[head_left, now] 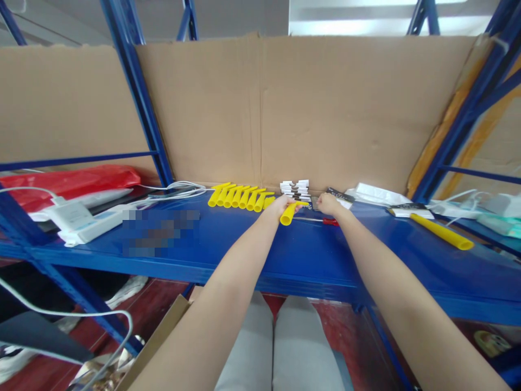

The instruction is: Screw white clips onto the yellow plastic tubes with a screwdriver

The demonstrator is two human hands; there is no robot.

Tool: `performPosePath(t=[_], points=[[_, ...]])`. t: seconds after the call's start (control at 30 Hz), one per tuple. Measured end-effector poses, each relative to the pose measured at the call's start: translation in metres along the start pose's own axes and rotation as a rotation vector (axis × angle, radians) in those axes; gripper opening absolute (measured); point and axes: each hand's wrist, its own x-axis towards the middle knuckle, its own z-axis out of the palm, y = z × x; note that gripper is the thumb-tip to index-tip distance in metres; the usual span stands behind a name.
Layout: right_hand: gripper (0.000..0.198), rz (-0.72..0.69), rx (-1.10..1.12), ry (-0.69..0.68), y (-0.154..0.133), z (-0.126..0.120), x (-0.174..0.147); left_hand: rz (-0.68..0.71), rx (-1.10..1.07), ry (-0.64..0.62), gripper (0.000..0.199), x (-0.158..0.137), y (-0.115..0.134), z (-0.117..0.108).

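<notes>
Your left hand (280,207) has its grip clamped on a yellow tube (287,216). Your right hand (329,205) is near a red-handled screwdriver (330,221); you show its grip too indistinctly to tell.

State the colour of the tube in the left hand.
Yellow: the tube in the left hand shows best in the head view.

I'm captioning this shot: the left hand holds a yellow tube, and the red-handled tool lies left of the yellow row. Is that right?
One slip: the head view shows the red-handled tool lying right of the yellow row, not left. The left hand does hold a yellow tube.
</notes>
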Motion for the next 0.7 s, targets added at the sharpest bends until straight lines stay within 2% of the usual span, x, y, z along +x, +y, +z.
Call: performPosePath(t=[0.17, 0.27, 0.33, 0.4, 0.5, 0.57, 0.63, 0.7], points=[[0.029, 0.089, -0.027, 0.034, -0.010, -0.013, -0.010, -0.026, 0.007, -0.010, 0.036, 0.003, -0.002, 0.003], [0.028, 0.105, 0.003, 0.059, -0.015, -0.015, -0.011, 0.017, 0.051, 0.022, 0.036, -0.002, 0.005, 0.004], [0.027, 0.112, 0.047, 0.104, -0.018, -0.017, -0.010, 0.072, 0.160, 0.058, 0.031, -0.008, 0.013, 0.005], [0.027, 0.114, 0.128, 0.166, -0.021, -0.019, -0.010, 0.207, 0.339, 0.120, 0.027, -0.017, 0.024, 0.004], [0.030, 0.140, 0.317, 0.284, -0.027, -0.024, -0.009, 0.633, 0.608, 0.196, 0.045, -0.034, 0.038, -0.001], [0.035, 0.158, 0.497, 0.324, -0.032, -0.029, -0.009, 0.878, 0.819, 0.126, 0.049, -0.048, 0.042, -0.007], [0.041, 0.157, 0.701, 0.270, -0.038, -0.033, -0.013, 0.959, 1.069, 0.006, 0.048, -0.059, 0.039, -0.017], [0.040, 0.141, 0.837, 0.120, -0.045, -0.035, -0.020, 0.936, 1.245, -0.057, 0.048, -0.066, 0.030, -0.028]])
